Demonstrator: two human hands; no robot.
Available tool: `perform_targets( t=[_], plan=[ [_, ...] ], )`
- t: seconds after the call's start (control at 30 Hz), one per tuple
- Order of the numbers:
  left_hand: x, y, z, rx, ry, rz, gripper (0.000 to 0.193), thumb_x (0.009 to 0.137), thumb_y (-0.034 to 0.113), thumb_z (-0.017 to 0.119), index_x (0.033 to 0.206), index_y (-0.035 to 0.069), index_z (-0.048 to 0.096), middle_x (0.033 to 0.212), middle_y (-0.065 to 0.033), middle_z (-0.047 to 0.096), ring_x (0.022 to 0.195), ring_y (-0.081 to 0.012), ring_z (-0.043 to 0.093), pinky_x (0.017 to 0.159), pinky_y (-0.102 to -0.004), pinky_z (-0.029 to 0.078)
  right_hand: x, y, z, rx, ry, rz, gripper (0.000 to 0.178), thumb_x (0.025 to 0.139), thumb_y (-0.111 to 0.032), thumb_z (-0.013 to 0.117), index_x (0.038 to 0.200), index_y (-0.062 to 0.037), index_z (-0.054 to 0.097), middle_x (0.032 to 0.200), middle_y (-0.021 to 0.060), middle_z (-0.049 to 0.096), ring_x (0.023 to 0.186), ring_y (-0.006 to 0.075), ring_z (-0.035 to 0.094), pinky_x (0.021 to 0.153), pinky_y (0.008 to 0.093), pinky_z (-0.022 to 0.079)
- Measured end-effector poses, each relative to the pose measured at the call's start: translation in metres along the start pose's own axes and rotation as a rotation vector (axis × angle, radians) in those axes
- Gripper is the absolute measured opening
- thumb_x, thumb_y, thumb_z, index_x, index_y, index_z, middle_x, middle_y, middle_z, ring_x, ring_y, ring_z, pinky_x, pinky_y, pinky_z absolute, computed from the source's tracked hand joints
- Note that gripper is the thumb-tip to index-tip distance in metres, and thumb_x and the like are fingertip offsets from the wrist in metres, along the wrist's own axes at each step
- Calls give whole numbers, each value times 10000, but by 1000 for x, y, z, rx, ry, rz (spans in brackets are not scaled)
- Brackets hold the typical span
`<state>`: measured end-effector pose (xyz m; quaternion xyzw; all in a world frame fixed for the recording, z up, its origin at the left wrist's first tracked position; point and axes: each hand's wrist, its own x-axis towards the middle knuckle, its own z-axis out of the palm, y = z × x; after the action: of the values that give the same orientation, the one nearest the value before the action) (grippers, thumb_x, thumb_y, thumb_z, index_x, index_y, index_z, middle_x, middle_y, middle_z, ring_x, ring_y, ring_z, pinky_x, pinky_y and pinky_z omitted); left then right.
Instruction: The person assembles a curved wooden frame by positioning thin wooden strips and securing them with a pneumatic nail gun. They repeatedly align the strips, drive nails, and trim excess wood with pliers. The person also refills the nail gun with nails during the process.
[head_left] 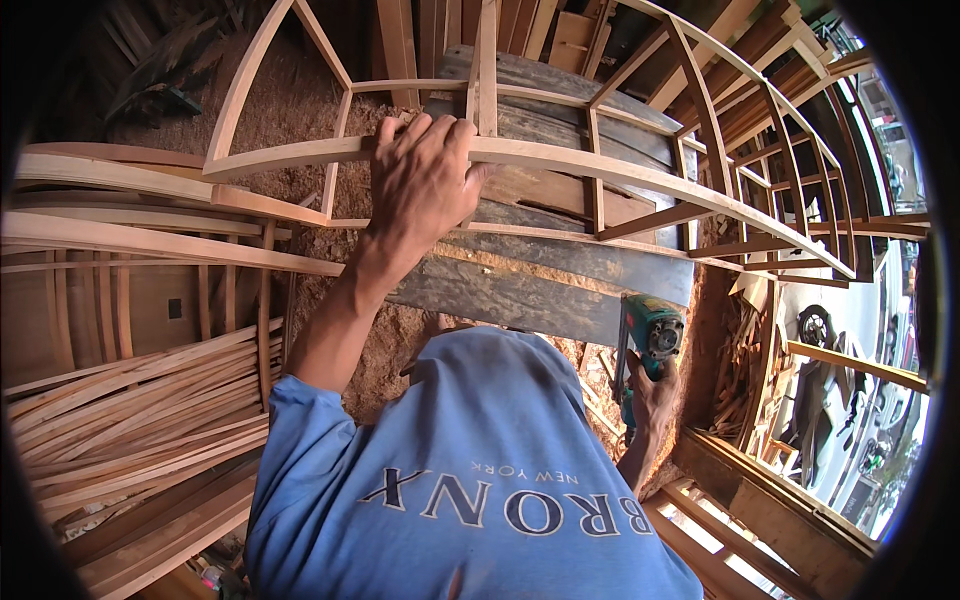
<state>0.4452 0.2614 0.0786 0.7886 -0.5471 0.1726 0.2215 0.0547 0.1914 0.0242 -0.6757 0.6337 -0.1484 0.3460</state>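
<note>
My left hand is closed over the near curved rail of a light wooden frame, its fingers wrapped over the top edge. The frame is an open lattice of curved strips and crosspieces, reaching from the upper left to the far right. To the right and lower down, my right hand is wrapped around the handle of a green nail gun. The nail gun is held apart from the frame, near the right end of a worn grey board. Part of its lower body is hidden by my hand.
Long thin wood strips are piled at the left, below longer curved pieces. Sawdust covers the ground around the board. Scrap offcuts lie at the right, and stacked lumber stands at the far right.
</note>
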Motion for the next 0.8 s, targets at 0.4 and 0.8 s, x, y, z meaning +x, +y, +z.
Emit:
perform_targets(
  t=[0.4, 0.8],
  plan=[
    [1, -1, 5, 81, 29, 36, 465, 779, 456, 788, 914, 41, 628, 860, -91, 657, 829, -248, 618, 838, -432, 407, -2, 13, 3, -16, -31, -73, 332, 832, -243, 774, 1038, -12, 653, 725, 55, 638, 631, 122, 553, 586, 312, 447],
    [1, -3, 3, 80, 10, 58, 466, 809, 474, 758, 934, 45, 628, 863, -103, 672, 857, -260, 623, 910, -470, 402, -3, 10, 11, 71, -66, -120, 300, 835, -223, 770, 1015, -8, 662, 706, 52, 642, 614, 119, 560, 578, 301, 445]
  ],
)
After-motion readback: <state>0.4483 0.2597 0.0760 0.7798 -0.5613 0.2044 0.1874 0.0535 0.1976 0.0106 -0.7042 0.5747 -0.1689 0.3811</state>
